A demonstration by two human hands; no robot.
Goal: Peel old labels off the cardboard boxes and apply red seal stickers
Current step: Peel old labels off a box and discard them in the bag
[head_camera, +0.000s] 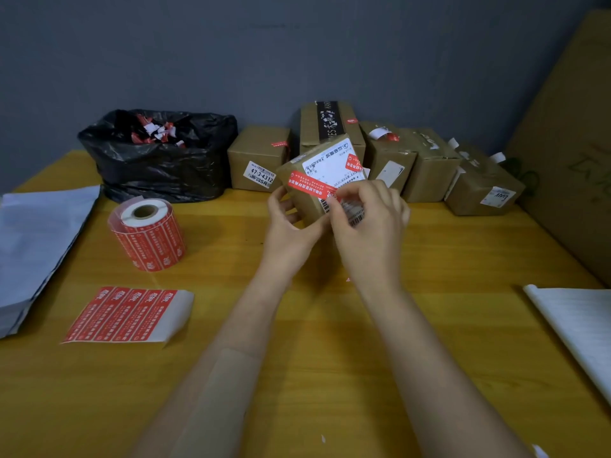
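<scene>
A small cardboard box [299, 185] is held tilted above the yellow table [330, 342]. It carries a white shipping label [332, 163] and a red seal sticker [309, 185] across its edge. My left hand [287, 223] grips the box from below and the left. My right hand [367, 219] pinches the lower end of the white label at the box's near corner. A roll of red seal stickers [147, 234] stands to the left. A cut strip of red stickers [127, 314] lies flat in front of it.
Several cardboard boxes [258, 158] line the back edge, some with labels and red seals. A black rubbish bag [158, 153] holds peeled scraps at back left. Grey mailer bags [39, 246] lie at left, white paper [578, 328] at right, a big cardboard sheet [568, 143] leans far right.
</scene>
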